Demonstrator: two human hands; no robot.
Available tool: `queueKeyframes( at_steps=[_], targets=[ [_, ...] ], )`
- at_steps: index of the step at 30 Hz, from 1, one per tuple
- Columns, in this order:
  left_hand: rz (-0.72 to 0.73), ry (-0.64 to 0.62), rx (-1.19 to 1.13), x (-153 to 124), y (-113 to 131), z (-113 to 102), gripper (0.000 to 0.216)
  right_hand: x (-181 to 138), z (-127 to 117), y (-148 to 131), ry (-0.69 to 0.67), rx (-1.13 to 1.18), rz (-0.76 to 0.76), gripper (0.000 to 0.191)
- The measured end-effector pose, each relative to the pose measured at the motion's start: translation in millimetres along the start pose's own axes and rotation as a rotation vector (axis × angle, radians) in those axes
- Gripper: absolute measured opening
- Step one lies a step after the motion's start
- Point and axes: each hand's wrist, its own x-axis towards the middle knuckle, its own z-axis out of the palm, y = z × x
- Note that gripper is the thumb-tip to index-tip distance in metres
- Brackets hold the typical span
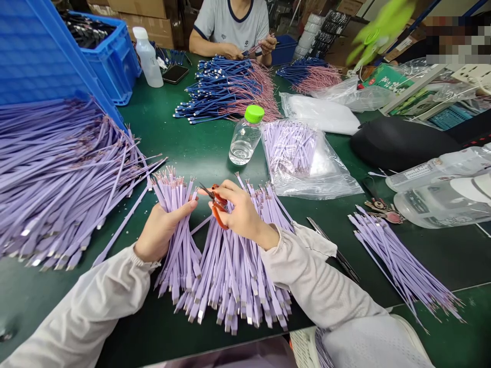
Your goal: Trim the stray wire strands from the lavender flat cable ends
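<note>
My left hand (159, 230) is wrapped round a bunch of flat purple USB cables (180, 255), its thumb on top and the bare copper wire ends pointing away from me. My right hand (240, 209) grips small scissors with orange handles (219, 212). Their dark blades reach toward the wire ends near my left thumb and fingertips; whether they touch a wire I cannot tell. Under my right hand lies a larger spread of the same purple cables (238, 276), metal plugs toward me. A big heap of purple cables (53, 179) fills the left side.
Ahead stand a green-capped bottle (245, 138) and a clear bag of purple cables (295, 153). A small cable bundle (399, 260) and tweezers (333, 250) lie to the right. Across the green table (161, 128), a co-worker (233, 30) handles wires behind blue cables (222, 87). Blue crates (107, 61) stand left.
</note>
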Motion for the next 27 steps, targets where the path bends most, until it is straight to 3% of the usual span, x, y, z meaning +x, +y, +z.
queueKeyframes(
  at_steps=[7,13,16,21,27],
  targets=[
    [-0.009,0.007,-0.021,-1.8,4.0,1.7,0.033,-1.8,2.2,4.8,0.034,-0.078,-0.02,0.026],
    [-0.016,0.055,-0.029,-0.3,2.0,1.7,0.032,-4.0,-1.8,9.3,0.019,-0.634,-0.102,0.028],
    [0.002,0.055,-0.041,0.4,0.5,1.5,0.033,-4.9,-3.8,8.9,-0.02,-0.778,-0.087,0.028],
    [0.008,0.058,-0.036,0.5,-0.1,1.2,0.033,-5.4,-5.5,6.6,-0.029,-0.816,-0.076,0.028],
    [0.041,0.05,-0.019,2.0,-2.5,-0.4,0.029,-4.7,-7.7,7.7,-0.13,-0.8,-0.031,0.032]
  ],
)
